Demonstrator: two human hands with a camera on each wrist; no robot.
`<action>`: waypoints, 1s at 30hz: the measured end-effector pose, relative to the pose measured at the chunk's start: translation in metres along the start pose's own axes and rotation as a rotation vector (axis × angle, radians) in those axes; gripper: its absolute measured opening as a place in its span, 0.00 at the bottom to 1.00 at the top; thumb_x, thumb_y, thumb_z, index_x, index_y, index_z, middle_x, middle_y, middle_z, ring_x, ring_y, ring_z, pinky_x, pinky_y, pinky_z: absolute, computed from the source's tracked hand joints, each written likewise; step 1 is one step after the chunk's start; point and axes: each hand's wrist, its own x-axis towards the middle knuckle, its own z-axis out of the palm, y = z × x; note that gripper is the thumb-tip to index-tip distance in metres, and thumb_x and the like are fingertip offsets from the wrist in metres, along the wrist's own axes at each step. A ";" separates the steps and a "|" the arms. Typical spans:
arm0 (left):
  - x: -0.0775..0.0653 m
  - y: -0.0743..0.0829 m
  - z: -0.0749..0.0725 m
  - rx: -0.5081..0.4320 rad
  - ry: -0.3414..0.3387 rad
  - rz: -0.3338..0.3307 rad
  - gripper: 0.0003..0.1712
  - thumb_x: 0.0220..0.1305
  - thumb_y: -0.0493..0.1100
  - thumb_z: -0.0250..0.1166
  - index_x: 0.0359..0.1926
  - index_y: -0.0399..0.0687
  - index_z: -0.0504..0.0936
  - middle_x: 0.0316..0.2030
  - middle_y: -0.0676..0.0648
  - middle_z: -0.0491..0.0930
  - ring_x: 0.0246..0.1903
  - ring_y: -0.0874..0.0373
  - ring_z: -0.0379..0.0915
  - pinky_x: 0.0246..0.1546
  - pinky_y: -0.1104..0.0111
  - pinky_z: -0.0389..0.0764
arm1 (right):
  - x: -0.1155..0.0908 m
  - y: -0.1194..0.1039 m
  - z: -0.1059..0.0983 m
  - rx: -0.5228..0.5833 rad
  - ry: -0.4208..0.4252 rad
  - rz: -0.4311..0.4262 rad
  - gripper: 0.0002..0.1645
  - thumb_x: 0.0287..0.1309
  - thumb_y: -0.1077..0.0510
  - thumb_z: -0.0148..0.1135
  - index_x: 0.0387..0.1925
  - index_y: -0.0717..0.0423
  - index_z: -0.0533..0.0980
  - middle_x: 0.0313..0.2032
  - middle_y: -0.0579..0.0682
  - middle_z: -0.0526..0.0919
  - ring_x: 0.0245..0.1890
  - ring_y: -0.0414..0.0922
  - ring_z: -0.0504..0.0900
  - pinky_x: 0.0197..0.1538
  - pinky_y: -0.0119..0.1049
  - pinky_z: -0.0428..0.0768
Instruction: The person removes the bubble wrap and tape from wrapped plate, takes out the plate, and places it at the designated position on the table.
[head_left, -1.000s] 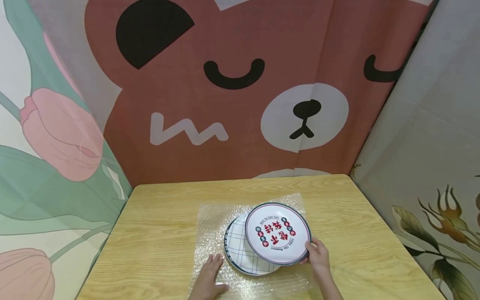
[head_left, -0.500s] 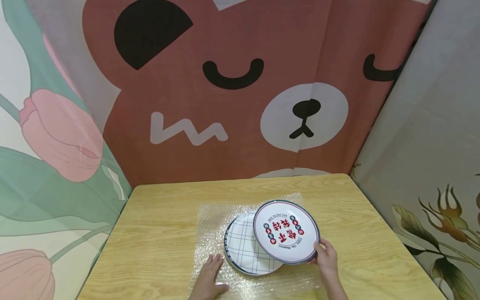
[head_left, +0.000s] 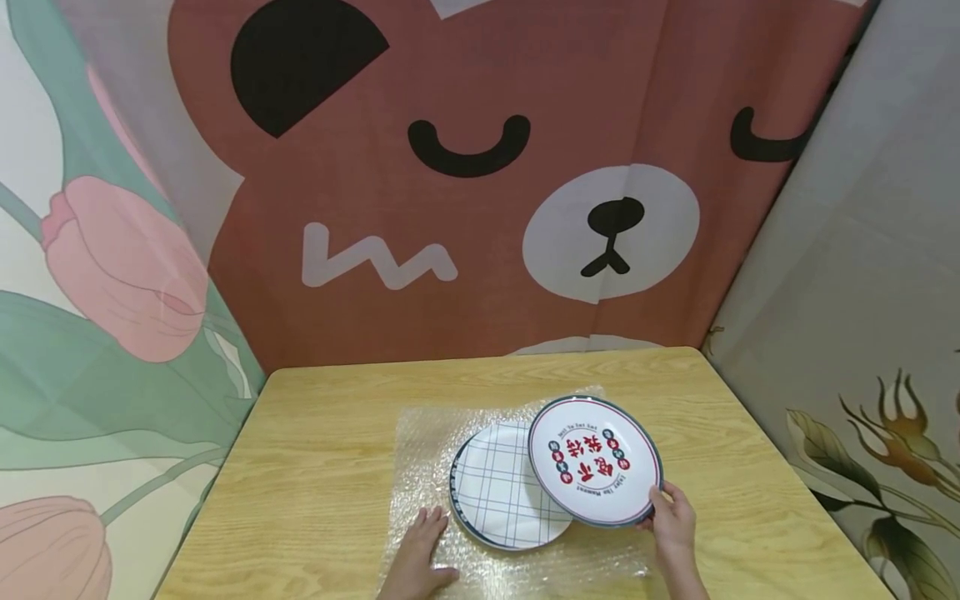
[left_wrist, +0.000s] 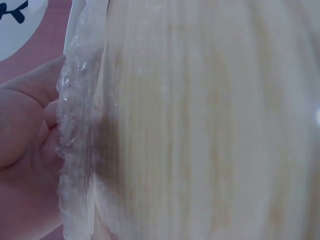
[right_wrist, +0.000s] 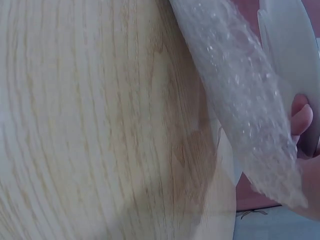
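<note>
A white plate with red characters and a dark rim [head_left: 595, 460] is lifted and tilted over the right side of a sheet of bubble wrap [head_left: 427, 442]. My right hand [head_left: 672, 517] grips its near right rim. Under it lies a white plate with a blue grid pattern [head_left: 498, 492], flat on the bubble wrap. My left hand [head_left: 420, 554] rests flat on the wrap's near left part, fingers straight. The left wrist view shows that hand [left_wrist: 25, 150] against the bubble wrap [left_wrist: 75, 130]. In the right wrist view a fingertip [right_wrist: 301, 119] shows beside the bubble wrap [right_wrist: 240, 110].
The wooden table [head_left: 315, 467] fills the lower middle. A bear-print curtain [head_left: 465, 167] hangs behind it, a tulip-print cloth [head_left: 90, 275] on the left and a grey flowered cloth [head_left: 862, 333] on the right. The table's right edge lies near my right hand.
My right hand has carried the red-lettered plate to the right, uncovering more of the grid plate. The left hand has stayed in place.
</note>
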 end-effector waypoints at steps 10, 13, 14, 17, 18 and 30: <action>0.000 0.000 0.001 -0.005 -0.001 -0.005 0.47 0.33 0.47 0.72 0.56 0.29 0.67 0.57 0.31 0.63 0.58 0.32 0.50 0.55 0.42 0.53 | 0.002 -0.002 -0.011 0.027 0.064 0.034 0.25 0.63 0.64 0.39 0.57 0.78 0.52 0.14 0.40 0.72 0.10 0.34 0.68 0.13 0.25 0.71; -0.001 0.000 0.001 -0.013 -0.005 -0.009 0.47 0.33 0.47 0.72 0.56 0.29 0.67 0.58 0.31 0.63 0.58 0.32 0.49 0.55 0.42 0.52 | 0.003 -0.001 -0.014 0.029 0.076 0.042 0.25 0.63 0.64 0.39 0.57 0.78 0.51 0.15 0.40 0.72 0.10 0.34 0.69 0.14 0.25 0.71; -0.001 0.000 0.001 -0.012 -0.004 -0.009 0.47 0.33 0.47 0.72 0.56 0.29 0.67 0.58 0.31 0.63 0.59 0.32 0.49 0.55 0.42 0.52 | 0.004 -0.001 -0.014 0.042 0.084 0.044 0.25 0.63 0.64 0.39 0.57 0.78 0.52 0.15 0.40 0.72 0.10 0.34 0.69 0.13 0.25 0.71; -0.001 0.000 0.001 -0.012 0.000 -0.006 0.46 0.34 0.47 0.72 0.56 0.29 0.67 0.58 0.31 0.63 0.58 0.32 0.49 0.55 0.43 0.52 | 0.005 -0.001 -0.017 0.050 0.101 0.040 0.25 0.63 0.65 0.39 0.57 0.78 0.52 0.15 0.40 0.72 0.10 0.33 0.69 0.13 0.25 0.71; -0.001 0.000 0.001 -0.013 0.001 -0.006 0.46 0.34 0.47 0.72 0.56 0.29 0.67 0.58 0.31 0.63 0.58 0.32 0.49 0.55 0.43 0.52 | 0.005 -0.001 -0.018 0.051 0.114 0.042 0.25 0.63 0.65 0.39 0.57 0.78 0.52 0.14 0.39 0.72 0.10 0.33 0.68 0.13 0.24 0.71; -0.001 0.003 -0.003 -0.057 -0.021 -0.018 0.46 0.35 0.47 0.71 0.56 0.28 0.66 0.58 0.30 0.61 0.59 0.31 0.47 0.55 0.41 0.50 | 0.012 0.004 -0.030 0.020 0.195 0.049 0.26 0.63 0.63 0.38 0.57 0.79 0.52 0.16 0.41 0.70 0.10 0.33 0.67 0.12 0.25 0.70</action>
